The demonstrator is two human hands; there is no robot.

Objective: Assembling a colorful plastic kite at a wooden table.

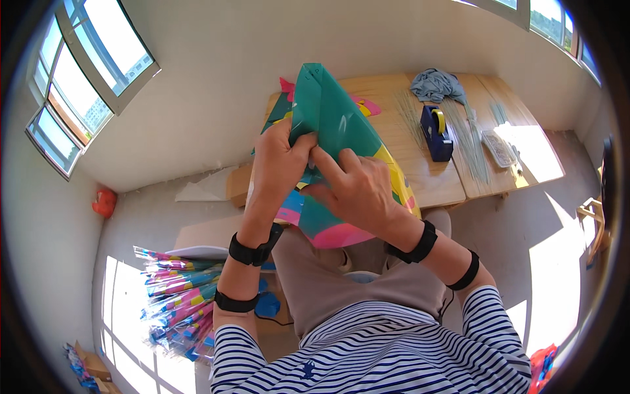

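Note:
My left hand [279, 161] and my right hand [354, 187] both grip a large sheet of coloured wrapping paper [335, 118], mostly green with yellow, pink and blue patches. The sheet is folded into a cone shape whose point stands up toward the wall. My left thumb and fingers pinch its left edge. My right hand presses the fold from the right, index finger stretched toward the left hand. Both wrists wear black bands. The lower pink part of the sheet hangs over my lap.
A wooden table [433, 177] in front holds a blue tape dispenser [436, 131], a grey-blue cloth [436, 84], thin green stems [469, 141] and a clear tray [499, 148]. A pile of wrapped cones [177, 302] lies on the floor at left, near an orange object [104, 202].

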